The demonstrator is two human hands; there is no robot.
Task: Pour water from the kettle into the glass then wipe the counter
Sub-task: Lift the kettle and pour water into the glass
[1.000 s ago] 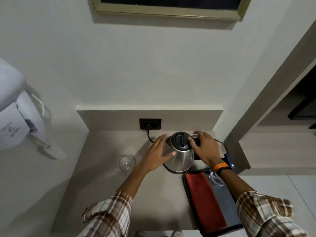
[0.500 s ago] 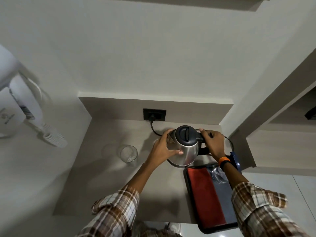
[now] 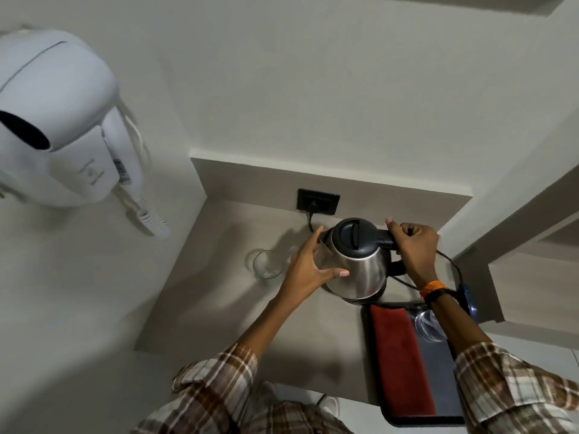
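A steel kettle (image 3: 363,270) with a black lid stands on its base at the back right of the beige counter (image 3: 219,308). My right hand (image 3: 415,249) is closed around its black handle. My left hand (image 3: 308,264) presses flat against the kettle's left side, fingers spread. An empty clear glass (image 3: 266,264) stands upright on the counter just left of my left hand. A red cloth (image 3: 401,355) lies folded in a black tray (image 3: 445,371) in front of the kettle.
A second glass (image 3: 427,324) lies in the tray under my right forearm. The kettle's cord runs to a black wall socket (image 3: 318,202). A white wall-mounted hair dryer (image 3: 62,126) hangs at the left. Walls close the counter on the left and right.
My right hand has shifted from the kettle's lid onto the handle and closed on it. My left hand stays on the kettle's side. The camera has tilted and moved closer.
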